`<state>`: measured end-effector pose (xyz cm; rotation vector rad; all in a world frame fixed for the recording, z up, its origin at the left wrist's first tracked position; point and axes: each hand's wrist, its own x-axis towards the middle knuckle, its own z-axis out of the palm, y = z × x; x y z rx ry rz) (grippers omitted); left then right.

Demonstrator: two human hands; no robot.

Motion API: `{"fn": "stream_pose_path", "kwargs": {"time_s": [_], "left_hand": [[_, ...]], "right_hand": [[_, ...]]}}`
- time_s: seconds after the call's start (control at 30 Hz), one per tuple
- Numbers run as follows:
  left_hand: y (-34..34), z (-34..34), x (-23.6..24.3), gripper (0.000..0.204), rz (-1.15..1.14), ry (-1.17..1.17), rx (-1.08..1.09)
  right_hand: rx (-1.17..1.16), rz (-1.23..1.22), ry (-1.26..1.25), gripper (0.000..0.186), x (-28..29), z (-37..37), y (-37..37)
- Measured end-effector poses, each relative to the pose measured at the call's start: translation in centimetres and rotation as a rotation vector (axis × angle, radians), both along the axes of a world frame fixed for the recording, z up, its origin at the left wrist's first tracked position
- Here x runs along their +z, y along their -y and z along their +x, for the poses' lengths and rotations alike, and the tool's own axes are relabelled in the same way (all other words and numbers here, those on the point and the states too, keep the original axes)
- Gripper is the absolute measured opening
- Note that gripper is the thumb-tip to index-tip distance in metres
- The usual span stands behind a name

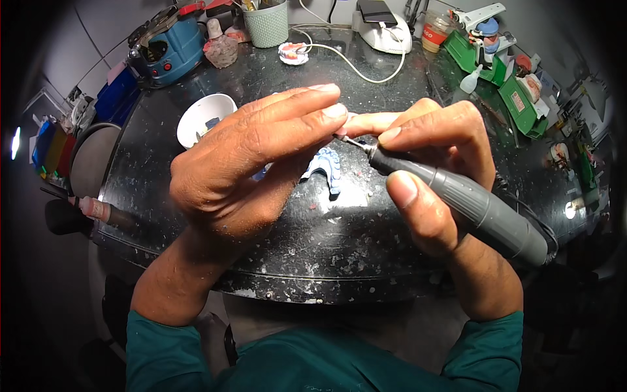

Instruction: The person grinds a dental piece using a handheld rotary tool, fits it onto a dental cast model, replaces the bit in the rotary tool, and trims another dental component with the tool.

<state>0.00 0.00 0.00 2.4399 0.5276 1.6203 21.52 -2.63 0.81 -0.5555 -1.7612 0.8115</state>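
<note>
In the head view my left hand (pixel 248 157) is closed around a small pinkish piece (pixel 343 129) at its fingertips, mostly hidden by my fingers. My right hand (pixel 437 176) grips a grey and black rotary handpiece (pixel 483 215), its thin metal tip reaching the pinkish piece. A blue dental cast (pixel 330 170) lies on the desk below my fingers, partly hidden. A white bowl (pixel 192 117) with small items inside sits behind my left hand.
The dark, worn desk (pixel 294 261) holds a blue machine (pixel 166 49), a pink-white dental model (pixel 294 55), a woven pot (pixel 266 26), a white device (pixel 385 36) with cord, and green trays (pixel 526 108) with models at the back and sides.
</note>
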Motion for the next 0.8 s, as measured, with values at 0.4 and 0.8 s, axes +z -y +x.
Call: {"fn": "stream_pose_path", "kwargs": {"time_s": [0.4,0.8], "left_hand": [[0.3,0.1,0.0,0.029,-0.037,-0.003,0.026],[0.6,0.3,-0.2,0.031,-0.15,0.082,0.012]], "right_hand": [[0.01,0.172,0.06,0.032,-0.3,0.1,-0.7],[0.027,0.36,0.075,0.032,-0.7,-0.1,-1.4]]}}
